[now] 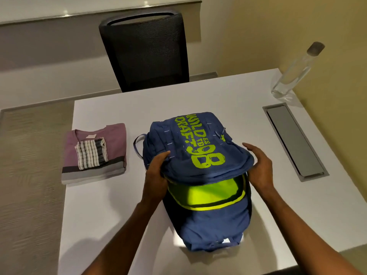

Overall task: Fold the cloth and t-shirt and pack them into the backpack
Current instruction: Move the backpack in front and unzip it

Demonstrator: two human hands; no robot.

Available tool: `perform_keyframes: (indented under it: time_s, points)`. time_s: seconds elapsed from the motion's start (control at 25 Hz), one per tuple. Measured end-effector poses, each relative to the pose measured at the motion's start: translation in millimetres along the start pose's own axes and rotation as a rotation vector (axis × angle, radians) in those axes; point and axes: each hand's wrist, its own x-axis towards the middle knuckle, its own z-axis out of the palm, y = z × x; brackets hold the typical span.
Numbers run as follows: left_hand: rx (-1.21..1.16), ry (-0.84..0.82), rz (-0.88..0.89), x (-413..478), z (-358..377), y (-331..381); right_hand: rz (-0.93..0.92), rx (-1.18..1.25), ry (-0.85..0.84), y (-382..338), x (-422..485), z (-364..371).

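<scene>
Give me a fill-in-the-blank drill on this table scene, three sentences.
1. The striped cloth lies folded on the ____.
2. The left hand and right hand are both on the open ____.
3. The bottle stands at the table's far ____ corner.
Missing: t-shirt; backpack; right.

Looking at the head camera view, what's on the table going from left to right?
Folded t-shirt with the striped cloth lying on it → backpack → metal cable cover. The bottle stands beyond the cover in the same stretch, so it has no clear place in the order.
</scene>
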Motion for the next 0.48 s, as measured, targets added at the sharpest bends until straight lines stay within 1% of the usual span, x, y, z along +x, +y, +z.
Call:
perform_keyframes:
  time_s: [0.12, 0.2, 0.32, 0.4, 0.48]
  points:
    - [0.066, 0.023, -0.04, 2, 4, -22, -0.101, 0.024, -0.1, -4, 41, 5]
    - [0.054, 0.113, -0.106, 17, 5, -24, -0.126, 0.023, -0.122, -10, 64, 17]
    - [0.025, 0.298, -0.226, 49, 9, -10, -0.054, 0.005, -0.072, -19, 91, 43]
    - [0.005, 0.366, -0.279, 70, 16, -4, -0.023, -0.028, -0.023, -25, 110, 61]
    - [-0.005, 0.439, -0.368, 86, 22, -3, -0.011, -0.08, -0.004, -27, 130, 77]
